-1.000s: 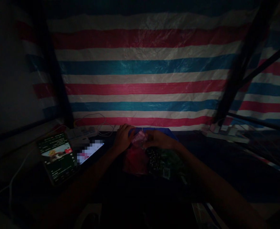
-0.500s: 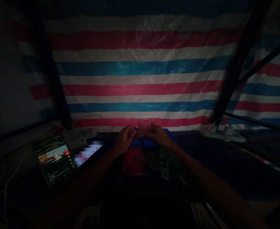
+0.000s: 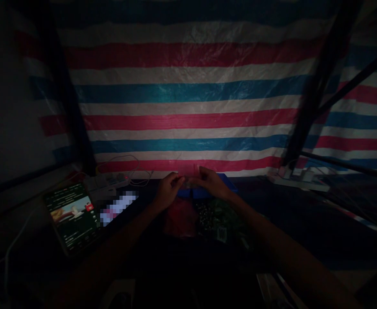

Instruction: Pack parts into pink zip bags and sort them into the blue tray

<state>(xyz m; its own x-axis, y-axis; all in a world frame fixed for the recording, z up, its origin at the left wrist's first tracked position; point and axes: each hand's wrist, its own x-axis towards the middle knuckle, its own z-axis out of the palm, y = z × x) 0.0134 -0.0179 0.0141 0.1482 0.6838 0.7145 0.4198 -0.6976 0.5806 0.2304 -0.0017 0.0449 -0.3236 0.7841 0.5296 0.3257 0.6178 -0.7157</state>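
Note:
The scene is very dark. My left hand (image 3: 167,190) and my right hand (image 3: 211,182) meet at the centre, fingers pinched on a small clear plastic bag (image 3: 190,177) held between them. They hover over a blue tray (image 3: 225,183). Just nearer to me lie a red bag (image 3: 179,218) and a green-tinted bag (image 3: 222,219) of small shiny parts.
A lit phone (image 3: 72,214) lies at the left, a second screen (image 3: 119,207) beside it. A power strip (image 3: 109,180) with white cables sits behind them, another power strip (image 3: 299,180) at the right. A striped red, white and blue tarp (image 3: 188,98) hangs behind.
Both hands have lifted the small clear bag from above the red bag towards the blue tray and the tarp. Their fingers now pinch closer together at its top.

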